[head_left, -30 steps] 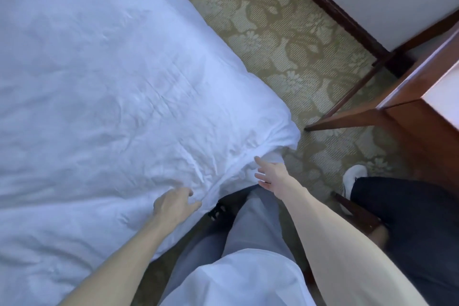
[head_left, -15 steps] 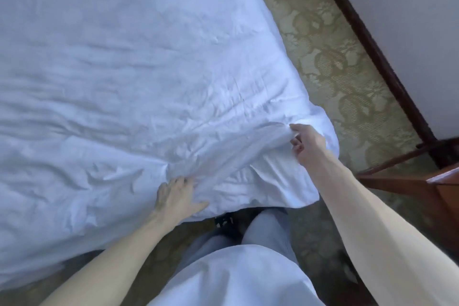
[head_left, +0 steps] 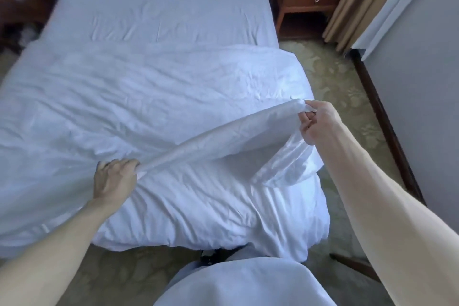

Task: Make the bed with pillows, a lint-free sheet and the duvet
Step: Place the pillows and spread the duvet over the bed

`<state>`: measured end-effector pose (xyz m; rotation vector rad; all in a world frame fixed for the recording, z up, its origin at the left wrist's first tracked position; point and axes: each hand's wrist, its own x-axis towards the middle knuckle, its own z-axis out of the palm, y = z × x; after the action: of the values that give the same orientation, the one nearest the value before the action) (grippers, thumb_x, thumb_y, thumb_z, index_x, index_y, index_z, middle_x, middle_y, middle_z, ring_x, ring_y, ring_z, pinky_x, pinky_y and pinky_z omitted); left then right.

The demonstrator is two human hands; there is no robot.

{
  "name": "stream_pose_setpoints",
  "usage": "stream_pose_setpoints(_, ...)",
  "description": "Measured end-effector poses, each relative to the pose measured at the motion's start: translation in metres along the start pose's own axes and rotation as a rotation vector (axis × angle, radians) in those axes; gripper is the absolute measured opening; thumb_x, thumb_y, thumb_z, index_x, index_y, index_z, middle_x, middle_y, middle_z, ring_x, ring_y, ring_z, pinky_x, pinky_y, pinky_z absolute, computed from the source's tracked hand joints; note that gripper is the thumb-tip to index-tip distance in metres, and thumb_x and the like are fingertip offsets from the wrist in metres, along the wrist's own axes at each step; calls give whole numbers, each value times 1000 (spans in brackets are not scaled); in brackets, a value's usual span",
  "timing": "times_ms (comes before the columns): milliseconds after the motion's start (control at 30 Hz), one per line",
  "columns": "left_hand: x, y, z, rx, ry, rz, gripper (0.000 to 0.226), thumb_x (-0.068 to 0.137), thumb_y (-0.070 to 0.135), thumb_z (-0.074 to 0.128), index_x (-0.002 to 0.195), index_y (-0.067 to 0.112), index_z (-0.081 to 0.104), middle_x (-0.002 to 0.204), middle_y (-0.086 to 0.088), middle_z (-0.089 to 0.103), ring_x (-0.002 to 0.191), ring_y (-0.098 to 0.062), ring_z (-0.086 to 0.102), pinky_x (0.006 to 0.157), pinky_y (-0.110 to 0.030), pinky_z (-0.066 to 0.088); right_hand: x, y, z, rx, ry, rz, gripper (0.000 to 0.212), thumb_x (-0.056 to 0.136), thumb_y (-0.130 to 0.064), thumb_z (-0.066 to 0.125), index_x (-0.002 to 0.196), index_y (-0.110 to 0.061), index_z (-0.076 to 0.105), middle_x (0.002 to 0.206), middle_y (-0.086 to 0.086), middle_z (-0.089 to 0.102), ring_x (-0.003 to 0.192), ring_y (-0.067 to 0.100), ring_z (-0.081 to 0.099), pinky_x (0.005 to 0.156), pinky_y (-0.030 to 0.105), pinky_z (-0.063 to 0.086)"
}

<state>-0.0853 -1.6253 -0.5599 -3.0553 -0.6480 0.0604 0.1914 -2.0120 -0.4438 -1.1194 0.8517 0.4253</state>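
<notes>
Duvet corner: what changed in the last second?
The right hand, open by the corner before, now pinches the duvet edge and has lifted it above the bed. The left hand still grips the same edge lower down. The rest of the duvet stays spread.

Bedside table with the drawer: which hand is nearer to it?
Right. The right hand grips the duvet at its right edge, on the same side as the bedside table; the left hand grips it farther left, nearer the person.
</notes>
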Motion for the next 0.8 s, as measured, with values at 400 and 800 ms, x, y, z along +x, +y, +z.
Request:
stream_pose_setpoints(400,-7,-71,14,14,-142,-143,35,60,1,91,69,25,67,61,6,67,60,-24,69,64,-38,41,85,31,22,-333,112,160,16,89,-2,67,101,-12,63,83,4,67,43,15,68,27,14,22)
stream_pose_setpoints(800,391,-162,-189,-125,251,-46,9,81,5,78,81,11,71,81,-20,70,78,-43,66,64,-43,52,42,-115,276,-90,44,-331,26,84,3,64,96,-17,74,78,2,67,76,17,69,35,15,27)
